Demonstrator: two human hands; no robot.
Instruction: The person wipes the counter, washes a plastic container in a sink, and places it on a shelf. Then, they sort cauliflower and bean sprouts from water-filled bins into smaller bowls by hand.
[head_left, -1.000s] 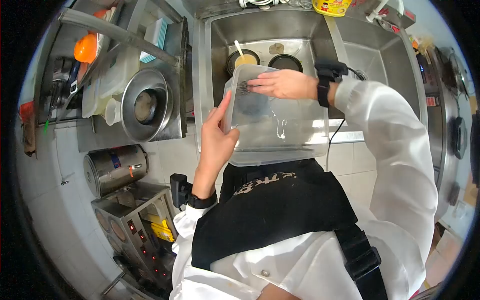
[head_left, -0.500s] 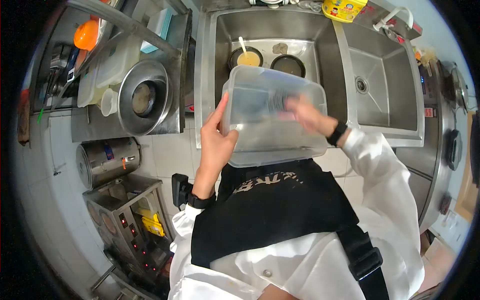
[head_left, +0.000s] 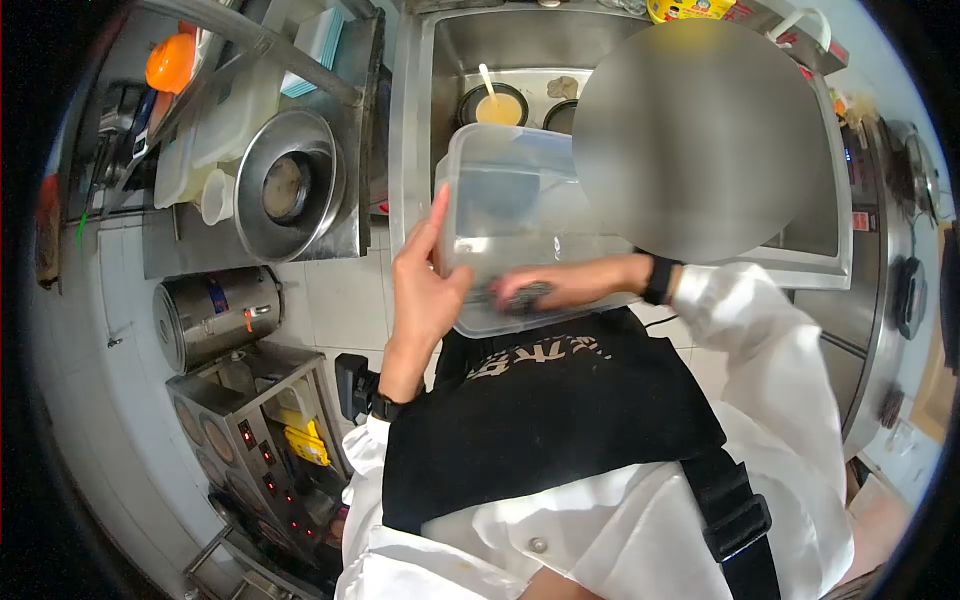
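Evidently the translucent plastic tub (head_left: 548, 210) sits at the near edge of the stainless-steel double sink (head_left: 412, 110), between the left basin and the black apron (head_left: 600, 440), with its open side facing the camera. The left hand (head_left: 425, 285) grips the tub's left side, fingers along the outer wall and thumb by the rim. The right hand (head_left: 580, 283) reaches inside near the lower rim, curled around a dark wiry scrubber (head_left: 526, 298); motion blur hides how tightly.

The tub looks light for its size and fairly stiff, though its thin walls probably flex a little when pressed. Shiny patches inside suggest wetness, so the smooth plastic is likely slippery. It seems unlikely to shatter, but could slide or tip. The rim and corners look like the surest holds. The scrubber looks springy and coarse.

No brand is readable on the tub. Pale characters (head_left: 540, 357) cross the apron, too creased and small to read surely. A yellow packet (head_left: 690, 9) at the top carries print that is cut off and blurred. The steel drum (head_left: 220, 315) bears a blue label (head_left: 219, 304), illegible here.
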